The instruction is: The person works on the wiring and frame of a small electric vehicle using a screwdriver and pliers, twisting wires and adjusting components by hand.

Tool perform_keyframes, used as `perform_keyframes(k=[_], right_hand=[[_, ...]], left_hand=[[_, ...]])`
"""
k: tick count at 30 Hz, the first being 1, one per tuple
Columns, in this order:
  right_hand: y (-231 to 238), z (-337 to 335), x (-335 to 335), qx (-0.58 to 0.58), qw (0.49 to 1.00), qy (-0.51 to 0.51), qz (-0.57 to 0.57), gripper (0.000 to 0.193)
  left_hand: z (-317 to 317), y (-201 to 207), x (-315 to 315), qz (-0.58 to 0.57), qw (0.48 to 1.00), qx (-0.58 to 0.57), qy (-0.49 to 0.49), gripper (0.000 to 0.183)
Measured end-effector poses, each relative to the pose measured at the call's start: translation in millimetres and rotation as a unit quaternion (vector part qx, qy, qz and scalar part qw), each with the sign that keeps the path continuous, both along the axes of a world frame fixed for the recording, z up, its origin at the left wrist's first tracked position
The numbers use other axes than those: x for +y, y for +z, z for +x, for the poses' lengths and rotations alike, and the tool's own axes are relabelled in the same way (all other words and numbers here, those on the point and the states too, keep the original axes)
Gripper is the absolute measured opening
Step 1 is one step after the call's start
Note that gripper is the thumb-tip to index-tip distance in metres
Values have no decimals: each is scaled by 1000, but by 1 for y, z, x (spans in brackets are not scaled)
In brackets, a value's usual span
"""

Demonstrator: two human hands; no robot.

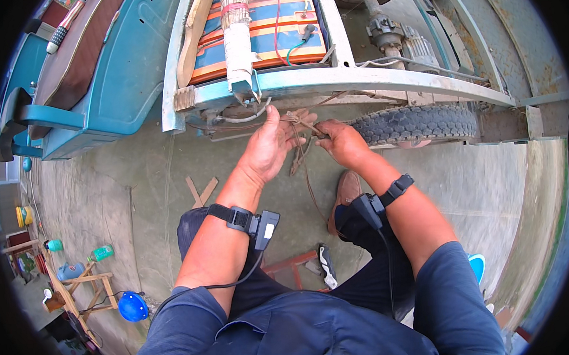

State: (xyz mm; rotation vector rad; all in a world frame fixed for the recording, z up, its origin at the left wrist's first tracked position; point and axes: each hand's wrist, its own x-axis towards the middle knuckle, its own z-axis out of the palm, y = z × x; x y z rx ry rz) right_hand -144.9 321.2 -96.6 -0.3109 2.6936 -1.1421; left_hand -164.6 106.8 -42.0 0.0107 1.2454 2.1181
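Note:
A thin brown cord (pixel 304 170) hangs from under the pale blue metal frame (pixel 369 78) of a small vehicle. My left hand (pixel 271 143) is raised under the frame, fingers pinching the knotted top of the cord. My right hand (pixel 340 140) grips the same cord just to the right, close to the black tyre (pixel 415 122). Both wrists carry black strapped devices with cables. The loose end of the cord dangles down toward my brown shoe (pixel 345 194).
Orange and blue battery blocks (pixel 263 42) with wires lie inside the frame above. A teal vehicle body (pixel 103 90) stands left. Wooden sticks (pixel 199 191) lie on the concrete. A blue helmet (pixel 132 306), bottles and a wooden stool stand at lower left. A red metal stool is under me.

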Motion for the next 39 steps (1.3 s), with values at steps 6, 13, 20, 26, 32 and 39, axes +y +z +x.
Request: perform_keyframes(k=[6, 13, 20, 26, 32, 39], right_hand=[[8, 1, -31, 39, 989, -82, 113, 29], [-17, -8, -39, -54, 978, -201, -27, 35], [-2, -30, -57, -320, 656, -410, -547, 25], [-19, -46, -67, -279, 651, -363, -606, 16], [-11, -38, -61, -224, 670, -408, -578, 34], [6, -31, -66, -152, 707, -416, -551, 41]], left_hand=[[0, -5, -1, -43, 999, 26, 6, 73], [-3, -8, 3, -25, 999, 41, 10, 73], [-1, -7, 0, -24, 998, 55, 13, 74], [-1, -11, 5, -28, 997, 68, 24, 72], [3, -13, 5, 20, 998, 42, 44, 70], [10, -10, 8, 79, 995, 28, 62, 69]])
